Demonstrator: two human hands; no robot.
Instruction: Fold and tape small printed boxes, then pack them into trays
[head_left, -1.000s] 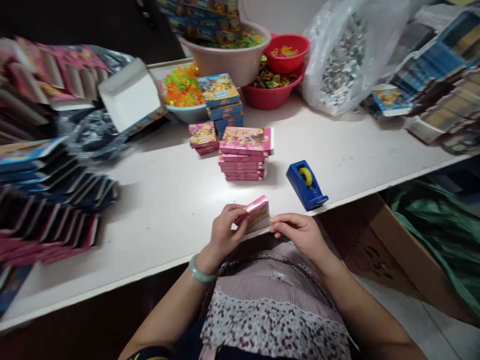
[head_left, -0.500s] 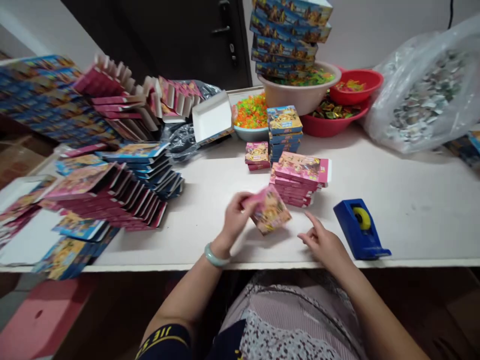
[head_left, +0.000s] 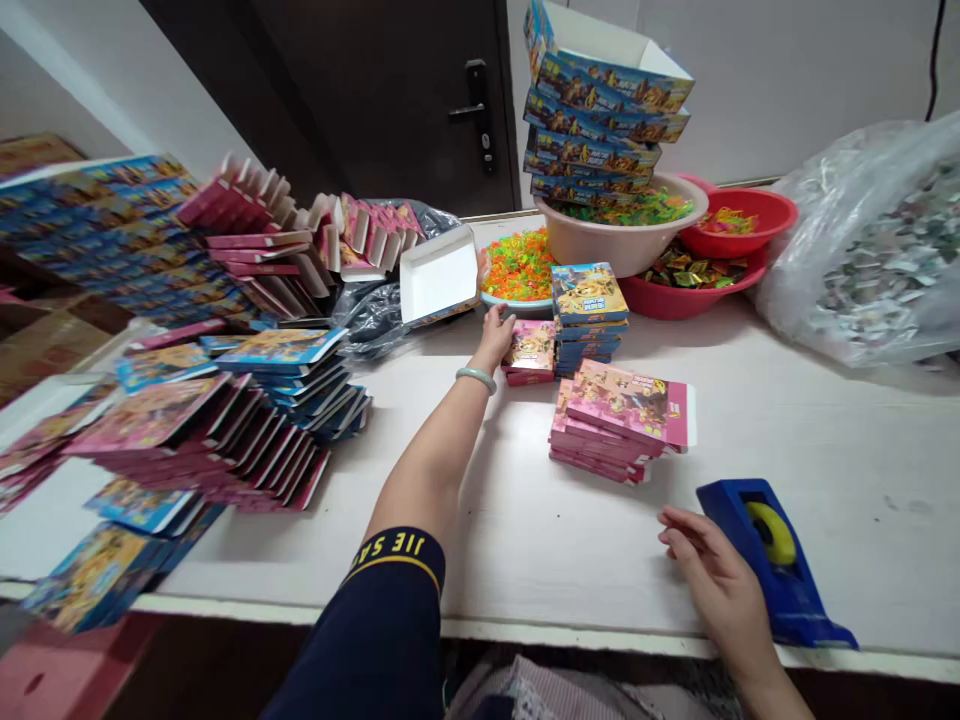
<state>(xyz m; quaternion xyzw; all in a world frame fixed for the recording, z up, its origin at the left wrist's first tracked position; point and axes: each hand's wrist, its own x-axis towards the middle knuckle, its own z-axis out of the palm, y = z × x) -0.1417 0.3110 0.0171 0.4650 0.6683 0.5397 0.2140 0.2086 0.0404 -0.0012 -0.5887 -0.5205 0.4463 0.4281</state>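
My left hand (head_left: 491, 338), with a pale green bangle at the wrist, is stretched out to a low stack of small pink boxes. Its fingers are at the left edge of the top pink box (head_left: 531, 345); part of the grip is hidden. Against that stack stands a taller pile of blue boxes (head_left: 590, 292). Nearer me lies an untidy pile of flat pink boxes (head_left: 626, 405), the top one with its end flap sticking out. My right hand (head_left: 709, 565) hovers near the table's front, holding nothing, fingers loosely bent and apart, beside a blue tape dispenser (head_left: 772, 560) with yellow tape.
Leaning stacks of pink cartons (head_left: 202, 430) and blue cartons (head_left: 300, 365) fill the left side. Behind are an open white box (head_left: 440, 275), a bowl of orange and green pieces (head_left: 519, 265), a beige basin (head_left: 622, 240) under stacked display boxes, red bowls (head_left: 739, 225) and a clear bag (head_left: 862, 250).
My left hand has carried the pink box from the table's middle forward to the small pink stack. My right hand has drawn back toward the tape dispenser. The view has shifted.
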